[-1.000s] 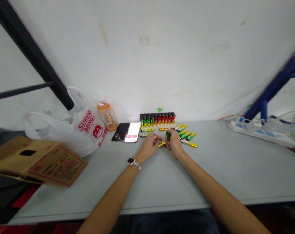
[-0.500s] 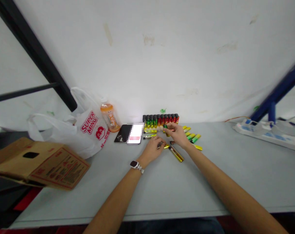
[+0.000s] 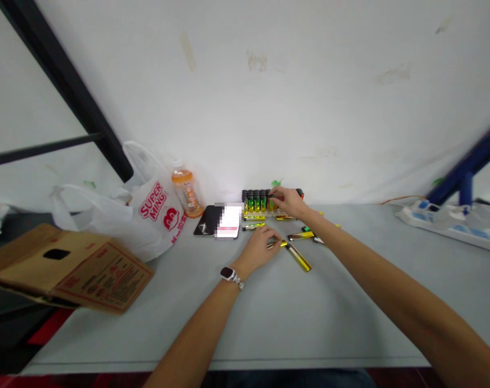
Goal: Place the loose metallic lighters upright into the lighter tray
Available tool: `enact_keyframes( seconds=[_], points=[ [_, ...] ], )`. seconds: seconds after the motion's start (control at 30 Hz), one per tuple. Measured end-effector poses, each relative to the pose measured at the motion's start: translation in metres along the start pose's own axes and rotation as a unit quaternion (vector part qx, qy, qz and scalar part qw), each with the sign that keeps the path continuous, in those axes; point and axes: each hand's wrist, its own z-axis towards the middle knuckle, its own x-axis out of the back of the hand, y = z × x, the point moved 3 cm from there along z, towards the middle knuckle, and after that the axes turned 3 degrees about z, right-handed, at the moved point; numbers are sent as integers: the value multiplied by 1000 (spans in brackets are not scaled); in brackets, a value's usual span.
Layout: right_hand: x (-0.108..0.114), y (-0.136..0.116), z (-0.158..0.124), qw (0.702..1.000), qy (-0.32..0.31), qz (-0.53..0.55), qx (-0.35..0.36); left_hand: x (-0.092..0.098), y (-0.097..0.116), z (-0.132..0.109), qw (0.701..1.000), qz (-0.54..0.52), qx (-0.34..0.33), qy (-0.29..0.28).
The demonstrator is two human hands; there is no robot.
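Lighters with black tops (image 3: 252, 202) stand upright in close rows near the wall, green-yellow ones showing on the left and red ones mostly behind my hand. My right hand (image 3: 289, 202) is at the front of these rows, its fingers pinched on the top of a green lighter (image 3: 273, 205). On the table in front, my left hand (image 3: 261, 247) has its fingers curled over a gold lighter (image 3: 283, 244), whose end sticks out to the right. Beside it lies another gold lighter (image 3: 299, 257), with a further yellow lighter (image 3: 301, 236) just behind.
Several loose lighters lie partly under my right forearm. To the left are a phone (image 3: 207, 221) with a partly blurred screen, an orange bottle (image 3: 188, 195), a white plastic bag (image 3: 147, 237) and a cardboard box (image 3: 103, 277). A white power strip (image 3: 450, 229) lies far right.
My right hand has moved up and back from in front of the rows, bringing the green lighter to them. My left hand stays near the same gold lighter. The view has shifted slightly.
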Motion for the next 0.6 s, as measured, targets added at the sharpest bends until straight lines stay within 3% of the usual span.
enact_keyframes(
  seconds=[0.4,0.6],
  points=[
    [-2,-4,7,998,-37,43,-37,6,0,-3,998,36,4,-44],
    [-5,1,0,1000,-4,-23,-4,16,0,-8,996,68,-2,-53]
  ],
)
